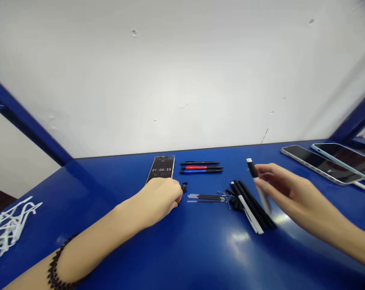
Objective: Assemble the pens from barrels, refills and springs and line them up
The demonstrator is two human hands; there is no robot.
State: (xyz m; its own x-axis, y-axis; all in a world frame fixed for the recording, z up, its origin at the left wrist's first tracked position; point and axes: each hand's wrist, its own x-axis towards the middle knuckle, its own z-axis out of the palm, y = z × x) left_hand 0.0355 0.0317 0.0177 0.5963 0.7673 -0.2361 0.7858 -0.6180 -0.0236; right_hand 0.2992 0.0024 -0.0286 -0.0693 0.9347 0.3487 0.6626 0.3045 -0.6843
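In my right hand (279, 185) is a white pen barrel (263, 197) with a black section and a white tip, raised above the table and tilted. Just beneath it lie a white barrel (249, 211) and several black barrels (256, 205), bunched together. My left hand (164, 195) rests low on the table with its fingers curled, beside some small black parts (184, 187); whatever its fingertips grip is hidden. Between the hands are several pen refills (206, 197), with small springs (223, 193) and black pieces (237, 204) to their right.
Behind the refills lie black, red (200, 167) and blue pens. A phone (161, 168) showing a timer stands past my left hand. Two more phones (321, 163) lie at the right, one with a white cable. White plastic strips (10, 231) sit at far left, and a white wall (182, 80) borders the back.
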